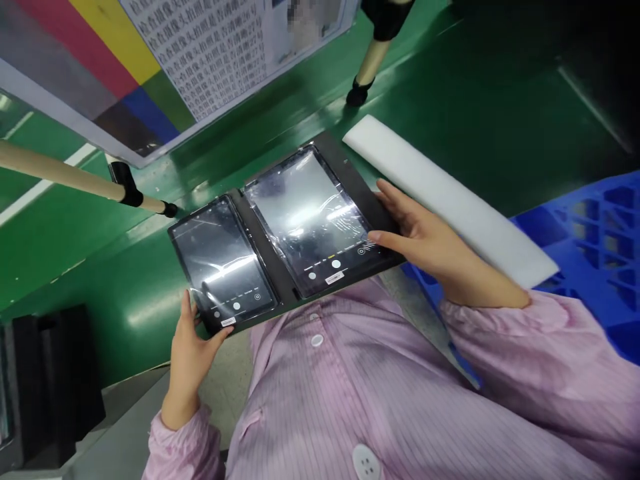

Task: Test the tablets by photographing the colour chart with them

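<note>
Between my hands is a dark tray [273, 260] with two tablets lying side by side in it. The left tablet [220, 247] and the right tablet [300, 207] have lit screens with camera-style buttons, glossy film and small white labels. My left hand [193, 353] grips the tray's left near corner, thumb on top and fingers at the side. My right hand [417, 233] holds the right end, its thumb at the right tablet's edge and its other fingers along the tray's side. The undersides of both grips are hidden.
A chart board [180, 73] with colour blocks and printed text stands ahead, beside beige pipe legs [75, 180]. On the green surface [145, 313] lies a white foam strip [450, 193]. A blue plastic pallet [600, 233] is at right, black foam blocks [55, 387] at left.
</note>
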A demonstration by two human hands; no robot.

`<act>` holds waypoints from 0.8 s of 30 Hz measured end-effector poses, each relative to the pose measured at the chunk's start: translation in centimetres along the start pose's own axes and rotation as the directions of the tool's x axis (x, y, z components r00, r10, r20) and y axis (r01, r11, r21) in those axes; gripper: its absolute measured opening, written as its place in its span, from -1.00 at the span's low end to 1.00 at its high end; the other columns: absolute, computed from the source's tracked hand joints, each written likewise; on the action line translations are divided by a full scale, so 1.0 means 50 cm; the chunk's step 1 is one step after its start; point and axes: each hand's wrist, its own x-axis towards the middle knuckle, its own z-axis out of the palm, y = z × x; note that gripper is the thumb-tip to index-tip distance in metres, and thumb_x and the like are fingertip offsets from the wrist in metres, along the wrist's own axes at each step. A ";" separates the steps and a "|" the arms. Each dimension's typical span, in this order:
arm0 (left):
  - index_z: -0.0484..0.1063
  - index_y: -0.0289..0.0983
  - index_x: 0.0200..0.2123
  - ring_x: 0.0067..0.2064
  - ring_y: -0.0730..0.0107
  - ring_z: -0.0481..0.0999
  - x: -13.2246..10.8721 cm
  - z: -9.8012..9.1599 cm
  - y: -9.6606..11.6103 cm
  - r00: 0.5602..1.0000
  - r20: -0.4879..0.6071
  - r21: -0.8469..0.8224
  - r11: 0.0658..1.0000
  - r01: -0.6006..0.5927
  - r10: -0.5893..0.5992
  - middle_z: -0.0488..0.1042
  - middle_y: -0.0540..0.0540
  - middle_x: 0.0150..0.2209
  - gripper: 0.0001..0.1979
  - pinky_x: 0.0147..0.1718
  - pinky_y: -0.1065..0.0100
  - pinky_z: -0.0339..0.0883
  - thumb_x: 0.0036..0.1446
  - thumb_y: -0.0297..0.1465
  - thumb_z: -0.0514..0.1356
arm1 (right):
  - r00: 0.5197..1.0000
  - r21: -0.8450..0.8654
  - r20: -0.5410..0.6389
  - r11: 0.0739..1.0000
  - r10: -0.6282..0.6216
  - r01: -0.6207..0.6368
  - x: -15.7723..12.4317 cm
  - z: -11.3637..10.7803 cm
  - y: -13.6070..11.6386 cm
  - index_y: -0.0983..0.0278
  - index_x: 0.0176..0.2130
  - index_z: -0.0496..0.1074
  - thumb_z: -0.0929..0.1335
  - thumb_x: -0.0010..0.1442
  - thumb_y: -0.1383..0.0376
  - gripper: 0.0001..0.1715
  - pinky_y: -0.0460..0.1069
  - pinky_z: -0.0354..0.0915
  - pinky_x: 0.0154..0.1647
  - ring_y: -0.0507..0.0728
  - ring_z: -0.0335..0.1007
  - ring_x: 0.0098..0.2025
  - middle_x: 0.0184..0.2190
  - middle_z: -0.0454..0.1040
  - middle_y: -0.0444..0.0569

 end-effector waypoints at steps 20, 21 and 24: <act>0.55 -0.14 0.01 -0.21 0.37 0.65 0.021 -0.008 0.080 0.955 0.126 -0.976 0.137 0.168 -0.268 0.63 -0.06 -0.07 -0.43 -0.25 0.44 0.53 -0.14 -0.29 0.51 | 0.875 -0.420 0.178 0.769 -0.451 0.482 -0.036 0.130 -0.142 0.23 0.23 0.34 0.28 0.32 0.09 -0.44 0.28 0.29 0.25 0.27 0.28 0.21 0.18 0.32 0.14; 0.56 -0.12 0.00 -0.18 0.34 0.65 0.009 -0.009 0.082 0.959 0.119 -0.980 0.122 0.154 -0.256 0.63 -0.06 -0.06 -0.43 -0.24 0.42 0.54 -0.16 -0.28 0.51 | 0.854 -0.402 0.246 0.754 -0.458 0.520 -0.040 0.146 -0.155 0.24 0.26 0.31 0.27 0.34 0.08 -0.41 0.29 0.28 0.26 0.27 0.26 0.23 0.20 0.30 0.15; 0.52 -0.02 0.06 -0.11 0.27 0.65 -0.025 -0.014 0.088 0.978 0.071 -0.990 0.106 0.092 -0.194 0.62 -0.03 -0.02 -0.40 -0.18 0.37 0.56 -0.12 -0.24 0.50 | 0.808 -0.277 0.348 0.771 -0.476 0.573 -0.055 0.178 -0.193 0.34 0.38 0.11 0.25 0.35 0.00 -0.22 0.28 0.27 0.25 0.28 0.25 0.23 0.24 0.26 0.22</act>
